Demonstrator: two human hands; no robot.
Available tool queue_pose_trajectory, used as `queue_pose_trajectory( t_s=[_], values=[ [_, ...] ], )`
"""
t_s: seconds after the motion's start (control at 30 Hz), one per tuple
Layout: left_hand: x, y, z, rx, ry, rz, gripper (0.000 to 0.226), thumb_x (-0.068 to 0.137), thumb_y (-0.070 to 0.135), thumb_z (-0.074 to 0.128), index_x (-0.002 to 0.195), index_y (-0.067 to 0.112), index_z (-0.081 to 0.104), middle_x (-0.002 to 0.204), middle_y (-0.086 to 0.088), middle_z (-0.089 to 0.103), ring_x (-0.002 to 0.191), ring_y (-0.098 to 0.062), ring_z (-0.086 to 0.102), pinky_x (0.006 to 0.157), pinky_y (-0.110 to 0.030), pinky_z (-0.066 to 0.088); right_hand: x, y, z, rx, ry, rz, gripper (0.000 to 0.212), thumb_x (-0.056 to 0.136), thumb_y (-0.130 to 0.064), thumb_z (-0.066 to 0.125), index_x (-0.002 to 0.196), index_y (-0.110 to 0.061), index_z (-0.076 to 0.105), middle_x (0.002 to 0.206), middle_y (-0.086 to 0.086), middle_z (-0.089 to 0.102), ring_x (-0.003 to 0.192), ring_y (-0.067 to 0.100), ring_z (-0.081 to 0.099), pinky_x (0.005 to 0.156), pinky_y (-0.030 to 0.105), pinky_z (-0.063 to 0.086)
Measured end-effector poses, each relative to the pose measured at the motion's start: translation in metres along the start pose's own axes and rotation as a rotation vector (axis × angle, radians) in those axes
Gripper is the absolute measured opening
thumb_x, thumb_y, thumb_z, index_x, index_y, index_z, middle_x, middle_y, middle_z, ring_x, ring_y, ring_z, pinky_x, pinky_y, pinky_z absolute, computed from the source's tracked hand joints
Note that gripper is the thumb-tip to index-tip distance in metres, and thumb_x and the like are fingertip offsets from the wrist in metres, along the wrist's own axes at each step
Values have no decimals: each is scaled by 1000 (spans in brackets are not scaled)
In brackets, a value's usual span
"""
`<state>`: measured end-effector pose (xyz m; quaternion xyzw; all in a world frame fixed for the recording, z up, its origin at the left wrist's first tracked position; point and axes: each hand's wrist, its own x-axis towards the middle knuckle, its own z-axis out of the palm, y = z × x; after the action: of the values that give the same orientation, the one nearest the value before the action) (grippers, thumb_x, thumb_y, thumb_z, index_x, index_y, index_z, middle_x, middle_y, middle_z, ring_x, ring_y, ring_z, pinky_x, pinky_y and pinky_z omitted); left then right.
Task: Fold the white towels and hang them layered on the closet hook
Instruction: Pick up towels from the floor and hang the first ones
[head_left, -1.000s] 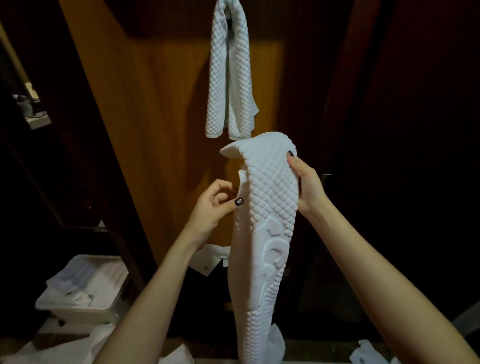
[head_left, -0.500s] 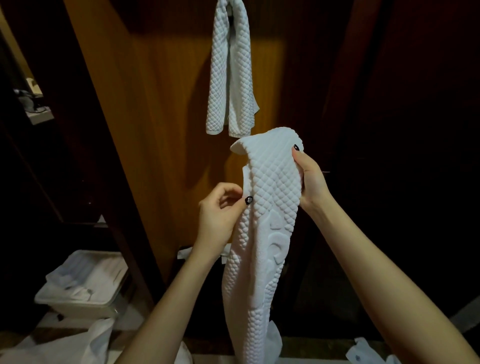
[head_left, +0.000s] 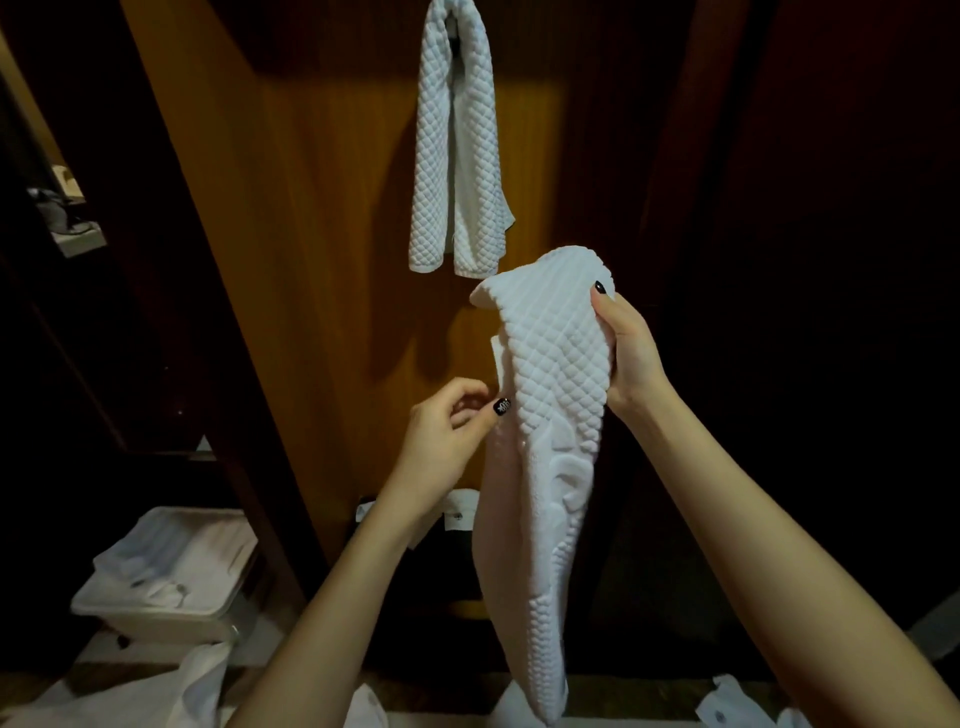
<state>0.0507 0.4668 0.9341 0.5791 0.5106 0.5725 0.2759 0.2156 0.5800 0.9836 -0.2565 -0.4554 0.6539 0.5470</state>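
My right hand (head_left: 626, 348) grips top of quilted white towel (head_left: 550, 467); left hand (head_left: 447, 441) pinches its edge. Soft, limp, light; best held at top fold.

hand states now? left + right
Left hand: pinches the edge of the white diamond-textured cloth towel.
Right hand: grips the same towel near its top.

Dim, warm light strikes the wooden panel (head_left: 322, 260) from the front; the hanging towel (head_left: 452, 156) throws a soft shadow leftward; the held towel (head_left: 550, 415) looks nearly overexposed; the right side falls black; straight lines bow towards the edges.
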Motion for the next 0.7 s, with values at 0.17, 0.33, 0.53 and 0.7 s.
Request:
queue_pose_trajectory(
  t_s=[0.17,0.33,0.53,0.7],
  values=[
    [5,15,-6,-45,-300,23,17,91,19,63,91,3,69,91,-17,67,88,-32,63,85,-41,51,-3,-5,-3,107,-33,88,55,94,-27,54,140,1,45,133,23,55,118,36,57,96,48,51],
    [6,26,2,211,-302,-14,19,85,20,74,88,2,72,89,-13,72,89,-33,65,84,-53,51,0,-11,-8,193,-35,116,51,94,-28,54,138,-1,49,126,18,62,115,34,61,91,46,55],
    [17,33,-2,230,-281,-61,13,77,14,81,72,10,70,77,-5,71,76,-12,63,76,-35,51,2,-17,-23,283,-96,190,39,91,-31,57,119,-4,64,110,14,72,100,29,70,78,40,59],
    [21,25,-2,424,-13,261,16,79,9,77,75,7,62,76,-5,61,73,-21,58,69,-42,49,6,-25,-26,311,-153,162,38,88,-31,61,110,-2,73,113,15,70,104,29,69,83,40,57]
  ],
)
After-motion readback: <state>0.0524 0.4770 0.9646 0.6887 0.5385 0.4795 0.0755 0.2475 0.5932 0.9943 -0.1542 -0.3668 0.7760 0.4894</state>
